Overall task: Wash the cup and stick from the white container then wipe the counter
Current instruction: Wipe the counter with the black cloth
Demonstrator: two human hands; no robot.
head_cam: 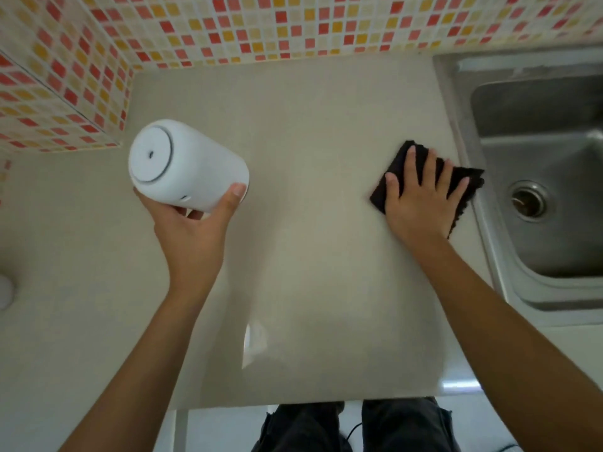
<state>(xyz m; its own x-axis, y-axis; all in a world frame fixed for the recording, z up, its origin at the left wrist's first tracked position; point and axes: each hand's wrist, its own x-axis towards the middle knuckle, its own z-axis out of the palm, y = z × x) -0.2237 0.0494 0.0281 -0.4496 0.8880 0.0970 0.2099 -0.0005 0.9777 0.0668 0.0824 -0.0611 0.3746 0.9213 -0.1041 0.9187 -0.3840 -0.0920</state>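
Steel sink (535,243) with drain (528,201), mosaic-tiled wall (228,24) behind.

One white container (187,164), one black cloth (427,184), one sink (538,177).

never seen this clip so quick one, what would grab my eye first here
Probably the white container, lifted off the counter and tilted in the left hand. Next, the right hand pressed flat on a black cloth near the steel sink, and the red and orange mosaic tiles along the back wall.
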